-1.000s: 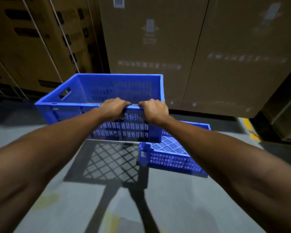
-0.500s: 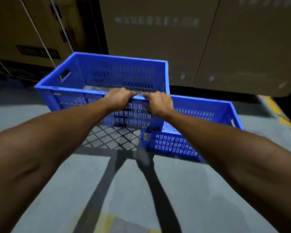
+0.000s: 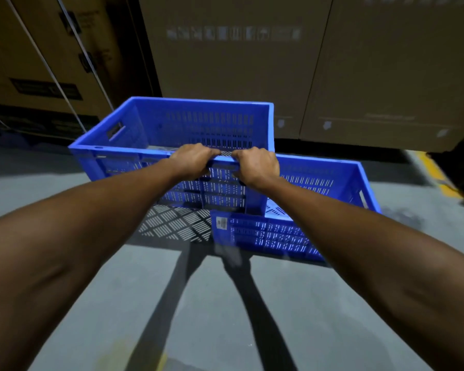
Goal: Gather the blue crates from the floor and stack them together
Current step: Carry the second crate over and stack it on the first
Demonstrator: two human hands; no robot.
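Nearest the camera, two bare forearms reach forward over the grey floor (image 3: pixel 292 303), where their long shadows fall. The left hand (image 3: pixel 193 160) and the right hand (image 3: pixel 256 167) sit side by side, close together, on the near rim of the held blue crate (image 3: pixel 177 124). Both hands are curled tight over that rim, fingers wrapped down its outer face, so each hand is clamped on the crate. The crate extends away from the grip, its open top facing up and its slotted walls visible; a handle slot shows in its left end wall. It hangs clear of the floor, its lattice shadow lying on the floor beneath its near side.

Just beside the held crate, to its right and lower, a second blue crate (image 3: pixel 332 183) rests on the floor, open side up. The held crate's right corner overlaps the second crate's left end; whether they touch cannot be told.

Beyond the held crate stand tall cardboard boxes (image 3: pixel 239 62). A yellow floor line (image 3: pixel 437 172) runs far right of it.
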